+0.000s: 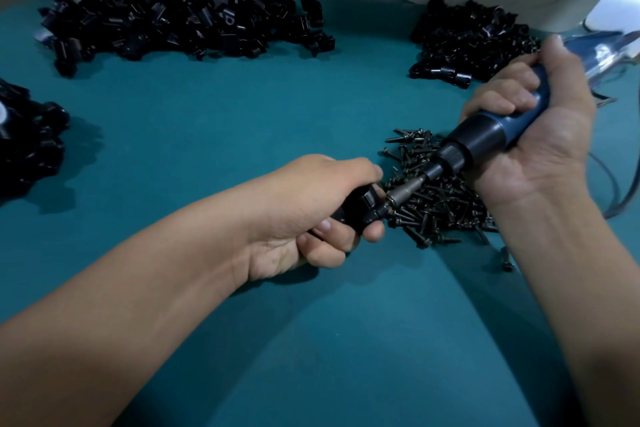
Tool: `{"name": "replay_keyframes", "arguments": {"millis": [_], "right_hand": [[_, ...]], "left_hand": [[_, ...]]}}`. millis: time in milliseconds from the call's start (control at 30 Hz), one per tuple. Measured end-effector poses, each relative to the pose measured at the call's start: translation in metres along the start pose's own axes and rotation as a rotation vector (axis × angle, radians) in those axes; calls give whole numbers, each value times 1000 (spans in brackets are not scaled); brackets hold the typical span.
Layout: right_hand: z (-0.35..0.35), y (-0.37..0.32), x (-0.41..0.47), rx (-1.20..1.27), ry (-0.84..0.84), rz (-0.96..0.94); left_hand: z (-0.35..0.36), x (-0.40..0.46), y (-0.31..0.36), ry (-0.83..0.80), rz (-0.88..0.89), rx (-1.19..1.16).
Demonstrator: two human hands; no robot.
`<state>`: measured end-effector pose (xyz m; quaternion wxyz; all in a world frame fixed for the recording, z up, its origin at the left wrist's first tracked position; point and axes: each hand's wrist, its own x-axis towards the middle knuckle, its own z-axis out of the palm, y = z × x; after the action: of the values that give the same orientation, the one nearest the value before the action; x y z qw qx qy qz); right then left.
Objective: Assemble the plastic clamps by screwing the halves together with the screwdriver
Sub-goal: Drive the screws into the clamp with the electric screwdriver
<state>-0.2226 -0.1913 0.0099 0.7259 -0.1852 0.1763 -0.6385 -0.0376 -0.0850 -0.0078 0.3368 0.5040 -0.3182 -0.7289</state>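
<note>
black plastic clamp (356, 210) sits gripped in the left hand (311, 215), just above the teal table (242, 121) beside the screws (436, 198). right hand (540, 135) is wrapped round the screwdriver (485, 142), its bit meeting the clamp. best keep the bit in line with the screw, halves squeezed flush.

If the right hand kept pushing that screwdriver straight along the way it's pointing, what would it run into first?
The right hand aims the screwdriver down and to the left. Its tip already seems to sit against the black clamp gripped in the left hand, so the clamp comes first, then likely the left hand's fingers.
</note>
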Motion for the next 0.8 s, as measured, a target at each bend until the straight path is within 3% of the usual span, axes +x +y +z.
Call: {"name": "replay_keyframes", "arguments": {"millis": [800], "right_hand": [[-1,0,-1,34,-23,10]], "left_hand": [[-2,0,1,-42,-10,-48]]}}
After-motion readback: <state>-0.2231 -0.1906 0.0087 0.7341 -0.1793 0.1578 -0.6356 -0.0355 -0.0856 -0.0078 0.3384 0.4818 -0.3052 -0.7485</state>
